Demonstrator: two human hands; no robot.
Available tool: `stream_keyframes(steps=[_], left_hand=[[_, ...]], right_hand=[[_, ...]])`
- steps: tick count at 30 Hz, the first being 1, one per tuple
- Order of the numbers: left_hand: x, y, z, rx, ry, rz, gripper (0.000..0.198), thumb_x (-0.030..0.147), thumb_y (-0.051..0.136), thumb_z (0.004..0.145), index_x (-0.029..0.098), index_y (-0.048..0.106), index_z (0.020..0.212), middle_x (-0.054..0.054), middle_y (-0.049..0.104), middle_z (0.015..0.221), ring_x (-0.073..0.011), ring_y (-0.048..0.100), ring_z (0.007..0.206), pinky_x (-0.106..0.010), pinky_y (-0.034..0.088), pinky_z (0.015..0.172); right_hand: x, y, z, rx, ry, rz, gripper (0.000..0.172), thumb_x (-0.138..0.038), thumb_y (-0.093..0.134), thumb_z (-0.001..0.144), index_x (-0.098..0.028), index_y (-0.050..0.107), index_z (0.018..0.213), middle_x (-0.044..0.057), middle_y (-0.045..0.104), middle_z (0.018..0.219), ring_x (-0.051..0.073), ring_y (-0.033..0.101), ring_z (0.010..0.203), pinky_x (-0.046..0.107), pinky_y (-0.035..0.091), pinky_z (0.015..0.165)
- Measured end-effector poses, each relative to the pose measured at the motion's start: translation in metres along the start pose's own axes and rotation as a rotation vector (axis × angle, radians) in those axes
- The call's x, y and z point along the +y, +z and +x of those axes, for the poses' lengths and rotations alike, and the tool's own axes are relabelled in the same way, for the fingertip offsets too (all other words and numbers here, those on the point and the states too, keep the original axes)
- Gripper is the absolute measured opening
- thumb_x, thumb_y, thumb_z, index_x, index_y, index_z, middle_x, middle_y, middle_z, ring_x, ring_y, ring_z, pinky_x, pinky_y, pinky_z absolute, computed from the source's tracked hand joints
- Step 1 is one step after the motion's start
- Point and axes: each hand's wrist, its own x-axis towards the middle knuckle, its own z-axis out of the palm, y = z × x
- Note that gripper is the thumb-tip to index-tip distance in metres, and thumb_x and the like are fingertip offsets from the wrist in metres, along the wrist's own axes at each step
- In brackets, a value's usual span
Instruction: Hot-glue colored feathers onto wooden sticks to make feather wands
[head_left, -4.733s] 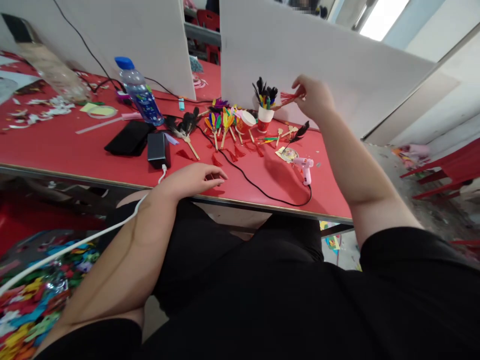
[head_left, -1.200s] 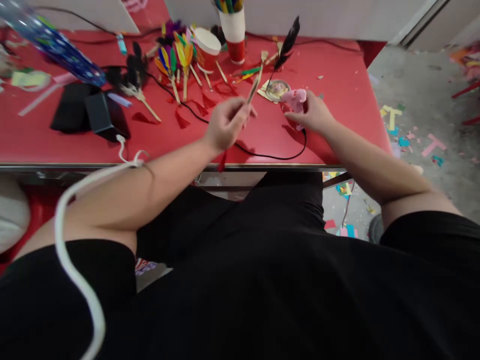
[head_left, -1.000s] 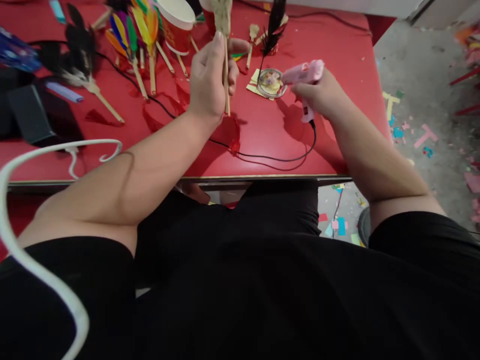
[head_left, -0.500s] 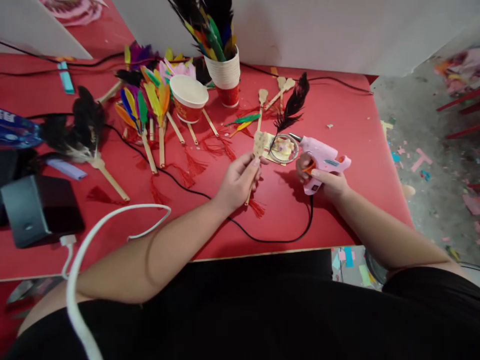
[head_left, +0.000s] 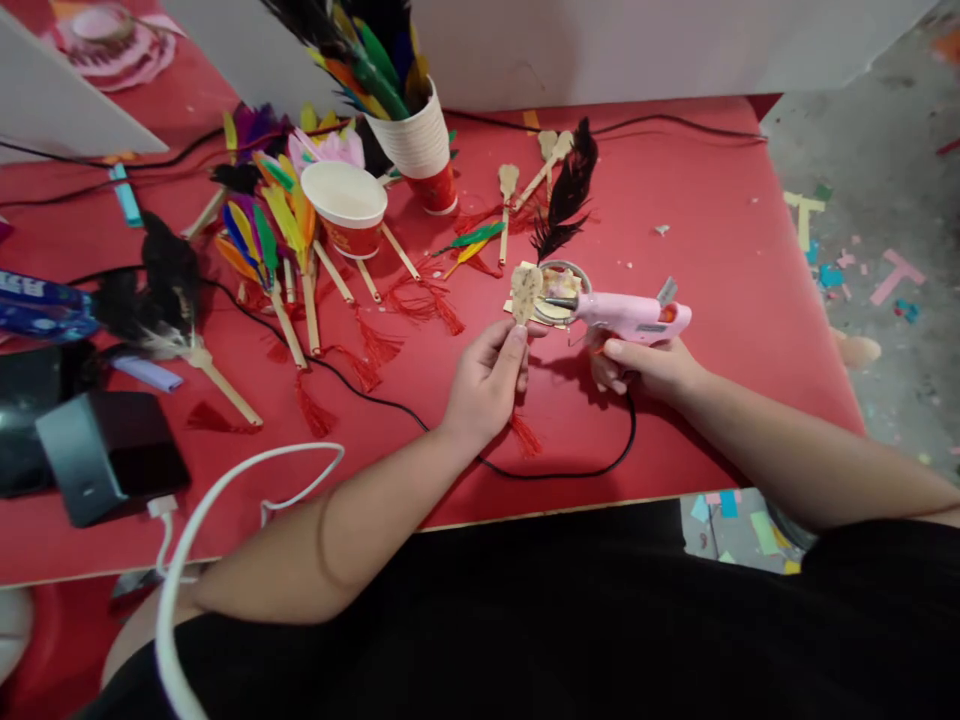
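Note:
My left hand [head_left: 491,375] is closed around the handle of a small wooden paddle-shaped stick, its flat speckled head [head_left: 526,293] facing up and a red tassel [head_left: 526,436] hanging below. In my right hand [head_left: 637,365] is a pink hot glue gun [head_left: 630,315], gripped by its handle with fingers at the orange trigger. The gun's metal nozzle lies close to the right edge of the paddle head; whether they touch I cannot tell. Behind them a round ring-shaped stand [head_left: 583,284] holds a yellowish lump, and a black feather [head_left: 571,190] extends beyond it.
Several feathered sticks [head_left: 289,225] with red tassels lie left of centre, beside a paper cup [head_left: 345,205]. Stacked cups [head_left: 421,150] hold more feathers. Bare paddle sticks [head_left: 508,185] lie farther back. A black cord [head_left: 390,400] crosses the red table; a dark box [head_left: 112,455] stands left.
The glue gun has swung from pointing up and left to nearly level, its nozzle now at the paddle head. The paddle's face has turned more toward me. The camera view has shifted slightly.

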Motion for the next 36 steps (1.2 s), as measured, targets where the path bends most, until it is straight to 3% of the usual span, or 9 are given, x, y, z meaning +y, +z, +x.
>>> stream_keyframes(steps=[5, 10, 13, 16, 19, 20, 22, 28, 36], left_hand=[[-0.001, -0.001, -0.001, -0.024, 0.005, 0.192, 0.055, 0.078, 0.07, 0.116, 0.025, 0.085, 0.109, 0.003, 0.059, 0.066, -0.0146, 0.057, 0.056, -0.028, 0.045, 0.052], [0.027, -0.038, 0.014, -0.235, 0.139, 0.754, 0.041, 0.056, 0.071, 0.114, 0.024, 0.085, 0.092, -0.005, 0.078, 0.086, -0.0203, 0.068, 0.077, -0.035, 0.049, 0.071], [0.053, -0.059, 0.027, -0.355, 0.076, 1.093, 0.05, 0.057, 0.068, 0.116, 0.025, 0.077, 0.079, -0.005, 0.076, 0.079, -0.0226, 0.066, 0.073, -0.039, 0.042, 0.071], [0.074, -0.068, 0.05, -0.244, 0.081, 1.358, 0.056, 0.059, 0.062, 0.12, 0.026, 0.074, 0.076, -0.009, 0.078, 0.083, -0.0286, 0.072, 0.082, -0.043, 0.046, 0.075], [0.083, -0.065, 0.084, -0.018, 0.133, 1.52, 0.029, 0.044, 0.065, 0.119, 0.025, 0.086, 0.114, -0.015, 0.086, 0.128, -0.0364, 0.082, 0.115, -0.047, 0.059, 0.094], [0.083, -0.063, 0.096, 0.004, 0.113, 1.568, 0.027, 0.039, 0.07, 0.116, 0.024, 0.085, 0.132, -0.017, 0.084, 0.145, -0.0389, 0.082, 0.125, -0.049, 0.061, 0.102], [0.081, -0.061, 0.116, -0.005, 0.038, 1.65, 0.045, 0.037, 0.076, 0.112, 0.022, 0.079, 0.154, -0.021, 0.077, 0.163, -0.043, 0.08, 0.139, -0.052, 0.063, 0.115], [0.082, -0.062, 0.143, -0.09, -0.087, 1.705, 0.042, 0.021, 0.075, 0.105, 0.022, 0.085, 0.146, -0.017, 0.091, 0.139, -0.0418, 0.083, 0.137, -0.052, 0.065, 0.119], [0.1, -0.071, 0.139, -0.119, -0.156, 1.684, 0.028, 0.033, 0.079, 0.098, 0.024, 0.091, 0.122, -0.016, 0.093, 0.126, -0.0406, 0.086, 0.118, -0.045, 0.063, 0.099]], right_hand=[[-0.005, 0.0, 0.001, 0.059, -0.013, -0.179, 0.059, -0.076, 0.097, 0.098, -0.02, 0.077, 0.09, -0.006, 0.058, 0.053, 0.013, 0.055, 0.044, 0.029, 0.047, 0.047], [-0.008, -0.005, 0.002, 0.111, -0.005, -0.186, 0.056, -0.072, 0.098, 0.097, -0.02, 0.076, 0.094, -0.004, 0.058, 0.057, 0.015, 0.055, 0.05, 0.028, 0.04, 0.045], [-0.006, -0.01, 0.005, 0.13, -0.022, -0.138, 0.054, -0.068, 0.098, 0.097, -0.022, 0.071, 0.091, -0.004, 0.057, 0.059, 0.015, 0.055, 0.052, 0.028, 0.04, 0.045], [0.0, -0.012, 0.01, 0.156, -0.01, -0.126, 0.056, -0.069, 0.097, 0.097, -0.023, 0.068, 0.085, -0.002, 0.056, 0.057, 0.017, 0.055, 0.054, 0.029, 0.04, 0.045], [0.005, -0.013, 0.015, 0.152, 0.036, -0.106, 0.059, -0.072, 0.099, 0.093, -0.022, 0.068, 0.086, -0.002, 0.056, 0.057, 0.015, 0.052, 0.054, 0.028, 0.037, 0.045], [0.006, -0.013, 0.016, 0.14, 0.038, -0.096, 0.06, -0.073, 0.1, 0.092, -0.022, 0.068, 0.088, -0.002, 0.056, 0.058, 0.015, 0.052, 0.054, 0.027, 0.036, 0.045], [0.006, -0.013, 0.017, 0.111, 0.025, -0.092, 0.061, -0.075, 0.101, 0.091, -0.023, 0.069, 0.092, -0.003, 0.057, 0.059, 0.015, 0.052, 0.054, 0.027, 0.036, 0.045], [-0.001, -0.01, 0.015, 0.035, -0.014, -0.118, 0.055, -0.069, 0.098, 0.096, -0.021, 0.074, 0.109, -0.005, 0.06, 0.063, 0.012, 0.05, 0.051, 0.026, 0.041, 0.046], [-0.001, -0.009, 0.015, 0.029, 0.008, -0.101, 0.046, -0.06, 0.096, 0.099, -0.022, 0.077, 0.117, -0.006, 0.057, 0.063, 0.012, 0.047, 0.053, 0.026, 0.039, 0.048]])
